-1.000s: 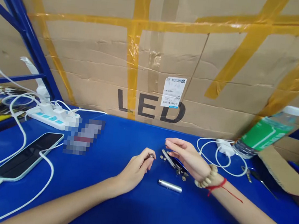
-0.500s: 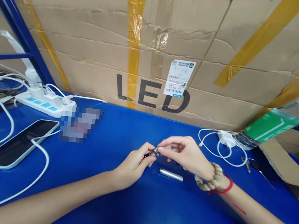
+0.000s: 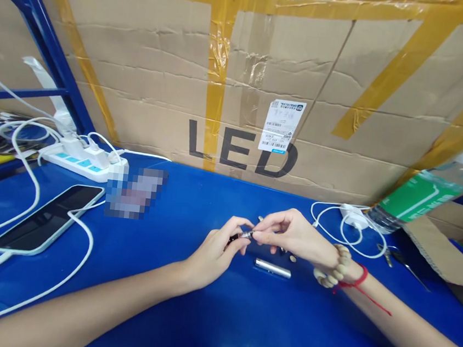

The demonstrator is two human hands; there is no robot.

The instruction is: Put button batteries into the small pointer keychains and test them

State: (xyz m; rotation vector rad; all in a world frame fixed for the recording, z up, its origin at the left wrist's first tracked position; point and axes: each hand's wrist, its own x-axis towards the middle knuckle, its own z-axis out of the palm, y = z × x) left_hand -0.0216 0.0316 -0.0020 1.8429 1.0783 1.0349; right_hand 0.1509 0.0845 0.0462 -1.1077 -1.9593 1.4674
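Observation:
My left hand (image 3: 217, 249) pinches a small dark-and-silver cylindrical piece (image 3: 245, 234) between thumb and fingers. At its right end, the thumb and fingertips of my right hand (image 3: 285, 233) close on it; whether they grip a separate part is too small to tell. Just below my right hand, a slim silver metal tube (image 3: 272, 268) with a dark left end lies on the blue table (image 3: 199, 324). Small round silvery pieces, like button cells (image 3: 292, 259), lie around my right fingers, partly hidden by them.
A large taped cardboard box (image 3: 162, 78) marked LED stands behind. On the left are a phone (image 3: 47, 220), a power strip (image 3: 86, 163) and white cables. On the right are a charger (image 3: 353, 215), keys (image 3: 388, 256), a green-labelled bottle (image 3: 423, 194) and an open carton (image 3: 442, 256).
The view has shifted slightly, so most things sit further right. Both hands stay together on the small piece, which now lies more level. More round pieces show beside my right hand.

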